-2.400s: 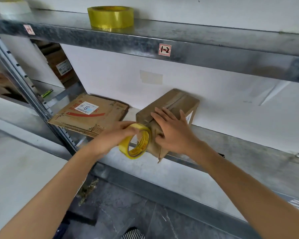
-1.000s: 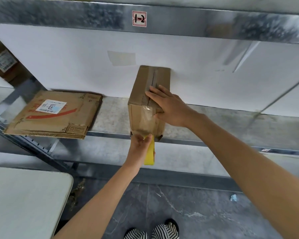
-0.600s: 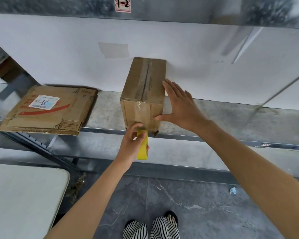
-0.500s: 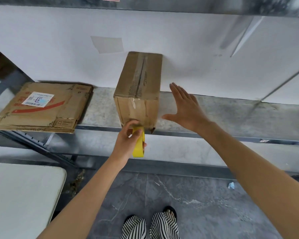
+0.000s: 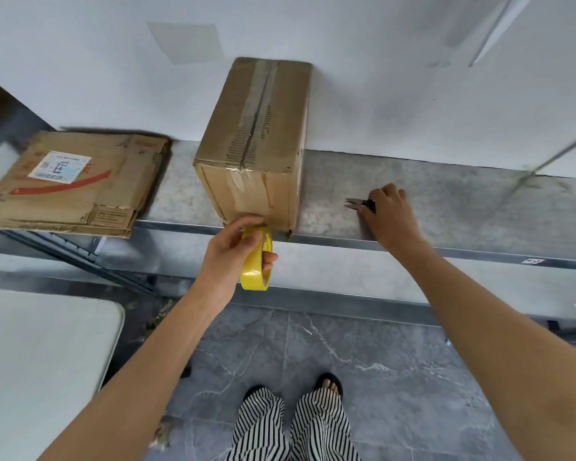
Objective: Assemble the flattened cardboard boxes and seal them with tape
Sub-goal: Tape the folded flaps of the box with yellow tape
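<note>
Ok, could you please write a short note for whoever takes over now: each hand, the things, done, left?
Left hand grips the yellow tape roll at the lower front edge of the box.
Right hand grips the cutter lying on the shelf, right of the box.
Box stands assembled on the shelf; flattened boxes lie to its left.
Done: top seam taped, tape run down the front face.
Left: cut the tape, which looks not yet cut from the roll, press the end down, then assemble the flattened boxes.
</note>
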